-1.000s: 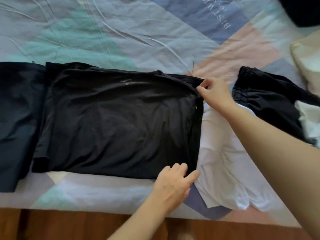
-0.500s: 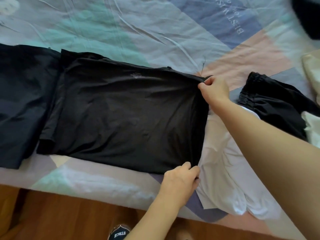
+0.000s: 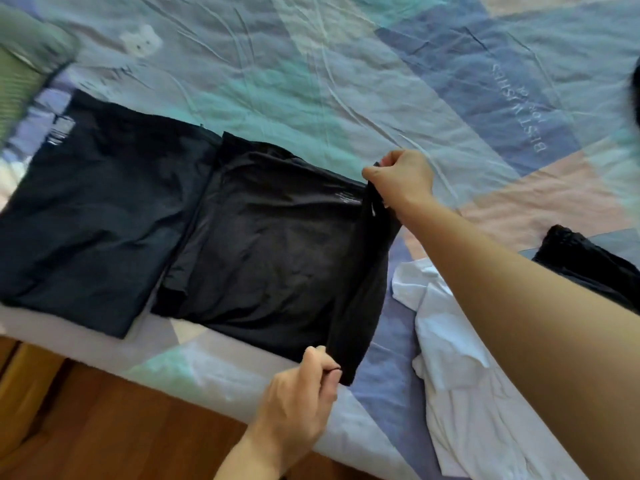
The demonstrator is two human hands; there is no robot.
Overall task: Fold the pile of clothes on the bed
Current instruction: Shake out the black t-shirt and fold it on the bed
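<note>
A black shirt (image 3: 277,251) lies partly folded on the bed, its right edge lifted off the sheet. My right hand (image 3: 401,178) pinches the far right corner of that edge. My left hand (image 3: 301,393) pinches the near right corner, close to the bed's front edge. A folded dark navy garment (image 3: 90,223) lies flat just left of the shirt. To the right, a crumpled white garment (image 3: 460,368) lies under my right forearm, and a black garment (image 3: 581,261) is bunched beyond it.
The patchwork bedsheet (image 3: 311,81) in teal, blue and pink covers the bed. A green striped pillow (image 3: 24,64) sits at the far left. Wooden floor (image 3: 104,427) shows below the bed's front edge. A dark object (image 3: 635,98) is at the right border.
Both hands have lifted the shirt's right edge and carried it leftward over the shirt. The white garment underneath is now uncovered. The view has shifted left.
</note>
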